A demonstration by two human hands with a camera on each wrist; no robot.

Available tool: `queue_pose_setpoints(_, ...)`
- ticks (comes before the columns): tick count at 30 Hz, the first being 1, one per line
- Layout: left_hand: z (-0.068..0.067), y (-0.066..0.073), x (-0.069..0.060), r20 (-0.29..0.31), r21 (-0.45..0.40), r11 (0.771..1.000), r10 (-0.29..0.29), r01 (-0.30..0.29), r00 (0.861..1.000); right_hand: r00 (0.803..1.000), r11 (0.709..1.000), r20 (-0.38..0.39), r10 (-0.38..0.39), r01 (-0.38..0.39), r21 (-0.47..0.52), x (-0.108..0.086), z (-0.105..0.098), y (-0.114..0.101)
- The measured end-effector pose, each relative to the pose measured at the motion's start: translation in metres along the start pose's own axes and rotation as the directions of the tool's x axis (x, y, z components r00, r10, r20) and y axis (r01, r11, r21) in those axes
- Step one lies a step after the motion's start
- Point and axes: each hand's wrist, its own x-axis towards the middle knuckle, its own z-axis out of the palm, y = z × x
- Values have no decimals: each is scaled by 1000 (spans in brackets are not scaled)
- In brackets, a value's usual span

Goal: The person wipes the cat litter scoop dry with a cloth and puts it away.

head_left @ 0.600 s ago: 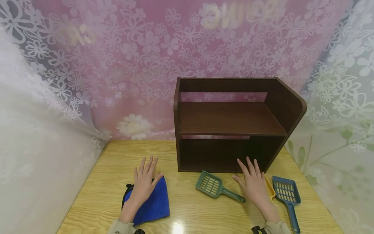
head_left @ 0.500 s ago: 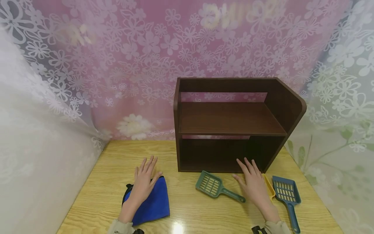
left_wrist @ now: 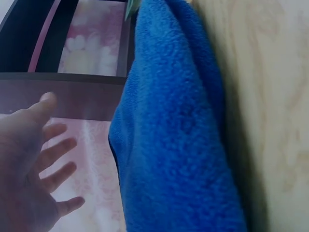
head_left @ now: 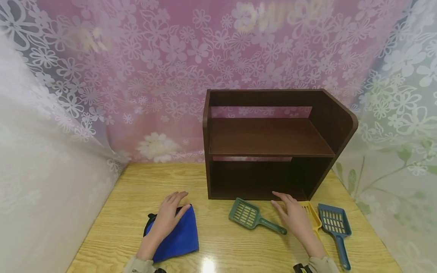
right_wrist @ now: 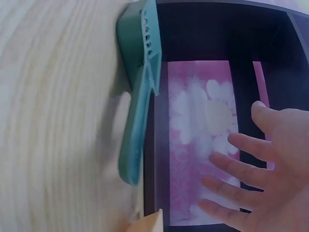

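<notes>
My left hand (head_left: 167, 218) hovers above a blue cloth (head_left: 181, 239) with black edging, fingers apart and holding nothing; the left wrist view shows the hand (left_wrist: 34, 154) beside the cloth (left_wrist: 169, 121). In the head view, my right hand (head_left: 295, 218) is over the table between a green slotted scoop (head_left: 245, 214) and a yellow scoop (head_left: 315, 220), which it partly covers. A gap shows between the right hand (right_wrist: 265, 169) and the green scoop (right_wrist: 137, 111) in the right wrist view. A blue-grey slotted scoop (head_left: 334, 222) lies at the far right.
A dark brown two-level shelf (head_left: 269, 136) stands at the back of the wooden table (head_left: 136, 189), behind the scoops. Flowered curtains (head_left: 157, 76) hang behind the table and along both its sides.
The fingers of both hands have bent and drawn back slightly toward the near side. More of the yellow scoop shows beside my right hand. The cloth and the scoops have stayed in place.
</notes>
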Motion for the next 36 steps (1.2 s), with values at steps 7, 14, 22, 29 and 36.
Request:
queue_pose_setpoints(7, 11, 0, -5, 156, 6, 989, 145, -147, 977, 996, 1000, 84, 21, -23, 21, -1, 15, 2)
queue_pose_setpoints(14, 19, 0, -9, 336, 21, 976, 196, -215, 921, 980, 999, 193, 47, -44, -17, 0, 32, -3)
queue_pose_setpoints(22, 19, -10, -10, 416, 13, 968, 224, -252, 882, 970, 999, 238, 43, -38, -25, -3, 39, -6)
queue_pose_setpoints(29, 14, -18, -9, 478, -68, 967, 248, -246, 843, 941, 997, 330, 81, -74, -35, -6, 41, -6)
queue_pose_setpoints(36, 11, -17, -6, 446, -58, 969, 240, -239, 862, 933, 998, 354, 61, -54, -30, -8, 43, -5)
